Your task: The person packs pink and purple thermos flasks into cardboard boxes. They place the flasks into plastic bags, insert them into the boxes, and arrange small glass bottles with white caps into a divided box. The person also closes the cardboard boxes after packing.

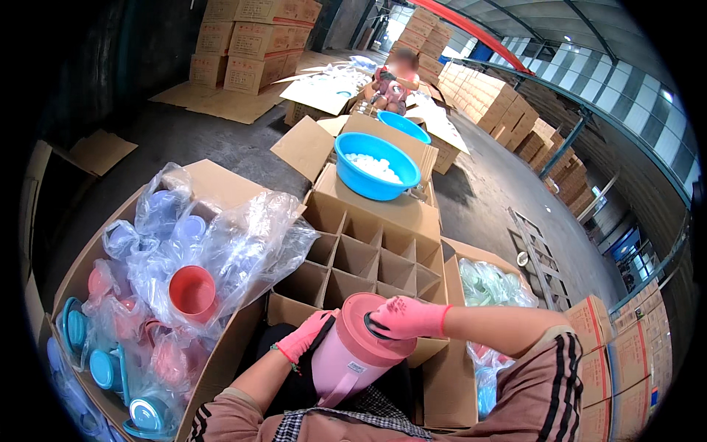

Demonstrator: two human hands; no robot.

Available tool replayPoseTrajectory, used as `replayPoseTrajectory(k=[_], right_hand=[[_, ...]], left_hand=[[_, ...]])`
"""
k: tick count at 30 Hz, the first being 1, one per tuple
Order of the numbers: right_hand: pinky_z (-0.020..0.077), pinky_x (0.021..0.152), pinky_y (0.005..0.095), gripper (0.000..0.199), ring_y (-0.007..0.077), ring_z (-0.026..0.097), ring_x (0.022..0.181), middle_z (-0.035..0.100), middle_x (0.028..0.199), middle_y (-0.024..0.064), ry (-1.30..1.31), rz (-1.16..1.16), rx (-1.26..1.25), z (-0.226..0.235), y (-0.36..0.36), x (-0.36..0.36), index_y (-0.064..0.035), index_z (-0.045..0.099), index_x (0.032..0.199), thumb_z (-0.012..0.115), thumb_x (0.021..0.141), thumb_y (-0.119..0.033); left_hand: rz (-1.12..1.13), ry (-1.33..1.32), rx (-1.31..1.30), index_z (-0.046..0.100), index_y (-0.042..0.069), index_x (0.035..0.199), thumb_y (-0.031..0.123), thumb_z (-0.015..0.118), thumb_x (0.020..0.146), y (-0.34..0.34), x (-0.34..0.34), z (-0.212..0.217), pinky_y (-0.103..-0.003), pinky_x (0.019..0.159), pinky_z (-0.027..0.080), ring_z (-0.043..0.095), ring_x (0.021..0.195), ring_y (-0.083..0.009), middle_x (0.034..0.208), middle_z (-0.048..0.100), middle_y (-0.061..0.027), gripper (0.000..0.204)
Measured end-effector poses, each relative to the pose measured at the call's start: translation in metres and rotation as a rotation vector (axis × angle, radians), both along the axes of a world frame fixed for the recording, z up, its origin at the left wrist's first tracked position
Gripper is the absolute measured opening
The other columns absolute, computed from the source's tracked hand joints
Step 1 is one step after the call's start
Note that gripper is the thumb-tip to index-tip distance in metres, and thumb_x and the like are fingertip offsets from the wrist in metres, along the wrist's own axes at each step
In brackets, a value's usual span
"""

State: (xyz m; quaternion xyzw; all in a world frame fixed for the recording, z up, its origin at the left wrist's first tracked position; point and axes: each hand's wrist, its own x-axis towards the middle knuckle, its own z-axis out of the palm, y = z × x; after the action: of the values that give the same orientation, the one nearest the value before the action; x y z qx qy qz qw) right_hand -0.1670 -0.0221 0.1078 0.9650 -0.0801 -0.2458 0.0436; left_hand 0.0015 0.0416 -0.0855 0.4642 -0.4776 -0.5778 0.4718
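In my lap, tilted, lies a pink jug (340, 367) with a side handle and a small white label. Its darker pink lid (356, 313) faces up and away from me. My left hand (305, 337), in a pink glove with a dark palm, is closed around the jug's left side just below the lid. My right hand (409, 318), gloved alike, grips the middle of the lid with bent fingers; its fingertips are partly hidden there. Just beyond the jug stands a carton (434, 283) with cardboard dividers (359, 259).
At left, an open box (243, 342) holds bagged plastic parts and a red cup (193, 293). A blue basin (352, 178) with small white pieces sits behind the divided carton. Bagged parts (495, 283) fill a box at right. A co-worker (396, 81) sits farther back, near stacked cartons (258, 37).
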Motion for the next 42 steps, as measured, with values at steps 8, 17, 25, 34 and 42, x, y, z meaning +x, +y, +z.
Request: replayPoseTrajectory(k=[8,17,25,34,42], right_hand=[[0.0422,0.056,0.0305,0.016,0.0239,0.054,0.062,0.06,0.074,0.0106,-0.097,-1.08,0.647,0.006,0.007,0.006,-0.0059,0.057,0.074,0.056,0.075,-0.022],[0.0397,0.078,0.0369,0.013,0.024,0.045,0.095,0.051,0.095,0.006,-0.081,0.658,-0.077,0.017,-0.005,-0.015,-0.0104,0.053,0.079,0.055,0.07,-0.019],[0.0446,0.059,0.0362,0.031,0.0266,0.057,0.062,0.059,0.068,0.0159,-0.2,-0.845,0.295,0.001,0.021,0.02,0.0,0.06,0.071,0.05,0.076,-0.028],[0.0421,0.071,0.033,0.016,0.0265,0.051,0.084,0.053,0.09,0.0079,-0.213,0.074,0.125,0.02,0.011,-0.016,-0.0088,0.052,0.079,0.059,0.071,-0.021],[0.0425,0.072,0.033,0.012,0.022,0.048,0.086,0.051,0.093,0.0054,-0.123,0.677,-0.022,0.018,0.0,-0.003,-0.0112,0.053,0.078,0.053,0.068,-0.019]], left_hand=[[0.003,0.249,0.113,0.058,0.001,0.096,0.038,0.039,0.09,0.004,0.001,-0.002,-0.028,0.073,0.042,0.052,0.078,-0.0116,0.085,0.061,-0.007,0.042],[0.015,0.083,0.003,0.059,0.001,0.095,0.04,0.039,0.089,0.004,-0.005,0.0,-0.027,0.071,0.042,0.052,0.078,-0.0115,0.083,0.061,-0.0072,0.045],[0.007,0.106,0.094,0.058,-0.001,0.096,0.041,0.037,0.09,-0.007,0.001,-0.026,-0.028,0.073,0.042,0.052,0.079,-0.0124,0.086,0.061,-0.009,0.048],[-0.027,0.348,0.066,0.059,0.002,0.096,0.035,0.044,0.089,0.011,-0.002,0.015,-0.024,0.07,0.042,0.048,0.078,-0.0058,0.086,0.058,0.0004,0.037],[-0.066,0.021,0.039,0.059,0.001,0.098,0.04,0.042,0.088,0.029,0.013,0.043,-0.027,0.075,0.04,0.05,0.082,-0.0093,0.088,0.061,-0.0048,0.044]])
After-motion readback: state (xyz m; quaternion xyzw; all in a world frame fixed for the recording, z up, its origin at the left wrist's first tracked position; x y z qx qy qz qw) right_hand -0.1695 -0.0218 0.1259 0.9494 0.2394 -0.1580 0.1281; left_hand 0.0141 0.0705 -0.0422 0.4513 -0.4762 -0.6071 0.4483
